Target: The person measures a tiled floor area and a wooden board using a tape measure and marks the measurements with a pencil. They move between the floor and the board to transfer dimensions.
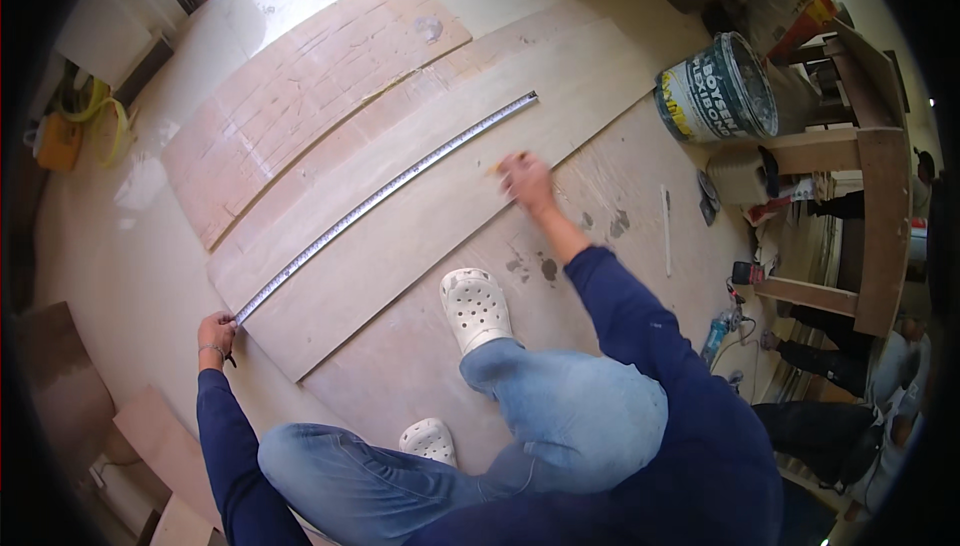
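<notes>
A long plywood board (400,246) lies slantwise on the floor in front of me. Along it stretches a steel measuring tape (390,192), its far end resting free on the wood. My left hand (216,336) is closed on the tape's near end at the board's left edge; which part of the tape sits in the fingers is hidden. Over the board's near long edge, my right hand (527,182) is smeared by motion. Its fingers are closed round a thin yellow pencil (493,168), whose tip points toward the tape.
Another panel (310,86) with cracked markings lies beyond the board. To the right stand a dark green and white bucket (716,91) and a wooden frame (880,231). A teal power tool (716,338) lies near a white strip (667,231). My clog (475,306) is close to the board's edge.
</notes>
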`<action>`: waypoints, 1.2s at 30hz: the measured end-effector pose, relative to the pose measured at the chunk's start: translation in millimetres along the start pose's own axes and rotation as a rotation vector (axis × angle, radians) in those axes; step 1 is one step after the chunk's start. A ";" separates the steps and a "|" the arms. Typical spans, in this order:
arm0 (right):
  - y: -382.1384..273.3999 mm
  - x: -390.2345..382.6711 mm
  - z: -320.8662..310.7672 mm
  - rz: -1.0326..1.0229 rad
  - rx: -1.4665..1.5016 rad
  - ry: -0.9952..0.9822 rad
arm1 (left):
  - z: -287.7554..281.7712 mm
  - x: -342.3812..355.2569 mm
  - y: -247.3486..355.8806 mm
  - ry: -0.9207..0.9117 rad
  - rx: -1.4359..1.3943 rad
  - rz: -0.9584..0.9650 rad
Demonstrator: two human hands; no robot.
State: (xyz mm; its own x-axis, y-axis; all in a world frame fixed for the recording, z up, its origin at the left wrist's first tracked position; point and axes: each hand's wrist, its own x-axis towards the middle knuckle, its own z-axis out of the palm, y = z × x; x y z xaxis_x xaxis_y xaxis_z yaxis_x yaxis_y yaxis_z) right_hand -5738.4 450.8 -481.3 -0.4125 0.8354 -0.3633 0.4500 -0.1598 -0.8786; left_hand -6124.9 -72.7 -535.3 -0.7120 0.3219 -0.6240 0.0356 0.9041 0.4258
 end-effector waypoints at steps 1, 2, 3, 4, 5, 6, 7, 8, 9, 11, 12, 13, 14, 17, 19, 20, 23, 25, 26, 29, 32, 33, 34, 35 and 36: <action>-4.1 30.6 -14.8 -0.065 -0.016 0.123 | -0.4 -0.6 -1.8 0.003 0.003 -0.001; 1.3 66.1 -49.6 -0.159 -0.114 0.270 | 10.3 5.2 5.9 -0.016 -0.006 0.019; -2.1 92.0 -72.2 -0.172 -0.172 0.333 | 14.1 8.7 8.7 -0.023 -0.009 0.024; -2.4 109.4 -91.6 -0.179 -0.237 0.396 | 18.7 8.6 16.5 -0.064 -0.005 -0.046; -12.6 119.5 -81.6 -0.077 -0.351 0.403 | 5.4 0.9 7.3 -0.043 0.008 -0.071; -11.2 137.3 -101.1 -0.143 -0.453 0.462 | 10.9 4.3 12.3 -0.048 0.000 -0.050; -7.8 150.7 -120.2 -0.208 -0.559 0.523 | 18.6 8.3 18.3 -0.056 -0.009 -0.027; -7.8 155.7 -109.2 -0.208 -0.547 0.505 | 11.9 4.3 12.4 -0.042 -0.003 -0.042; -8.4 159.2 -101.2 -0.155 -0.538 0.468 | 7.7 1.2 7.6 -0.033 0.004 -0.057; -10.9 166.7 -94.2 -0.103 -0.534 0.432 | 6.7 0.3 7.3 -0.028 0.007 -0.071; -12.4 170.2 -95.9 -0.098 -0.527 0.428 | 10.5 1.1 10.6 -0.028 0.002 -0.068; -13.9 173.2 -98.6 -0.092 -0.520 0.427 | 14.7 2.7 14.5 -0.030 -0.005 -0.063; -17.3 173.7 -90.3 -0.091 -0.513 0.416 | 10.7 2.0 9.6 -0.022 0.000 -0.072; -26.0 175.7 -76.3 -0.136 -0.581 0.441 | 5.0 2.4 0.1 -0.013 0.000 -0.085; -27.7 178.0 -74.8 -0.104 -0.604 0.411 | 4.9 3.3 -1.7 -0.025 0.010 -0.089; -26.8 181.0 -78.7 -0.106 -0.605 0.414 | 7.2 5.5 -0.9 -0.026 0.008 -0.085; -23.5 186.0 -86.6 -0.093 -0.621 0.414 | 10.1 7.4 1.8 -0.027 0.003 -0.076; -20.7 185.6 -87.1 -0.120 -0.688 0.397 | 11.0 4.6 5.3 -0.025 0.013 -0.100; -19.0 185.2 -85.1 -0.121 -0.685 0.393 | 8.8 3.6 4.2 -0.021 0.014 -0.102; -14.0 184.7 -86.4 -0.110 -0.636 0.427 | 8.4 3.1 7.4 -0.026 0.007 -0.105; -15.2 186.4 -90.0 -0.083 -0.635 0.433 | 11.3 2.8 12.9 -0.022 0.044 -0.074; -18.4 185.2 -81.1 0.037 -0.475 0.382 | 6.3 -0.3 7.2 -0.013 0.043 -0.074; -20.6 183.4 -71.0 0.158 -0.315 0.328 | 1.0 -4.1 1.3 -0.002 0.042 -0.075; -19.4 185.3 -73.5 0.156 -0.313 0.329 | -0.1 -4.0 -0.2 0.000 0.042 -0.073; -15.6 189.7 -84.1 0.101 -0.403 0.341 | 3.4 -0.7 1.5 0.004 0.043 -0.041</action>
State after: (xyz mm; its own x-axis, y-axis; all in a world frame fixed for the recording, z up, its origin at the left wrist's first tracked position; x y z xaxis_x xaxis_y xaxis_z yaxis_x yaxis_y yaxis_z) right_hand -5757.0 656.0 -510.4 -0.1014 0.9604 -0.2594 0.7704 -0.0891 -0.6313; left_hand -6122.0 -70.6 -536.4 -0.7164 0.2830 -0.6377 0.0361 0.9278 0.3713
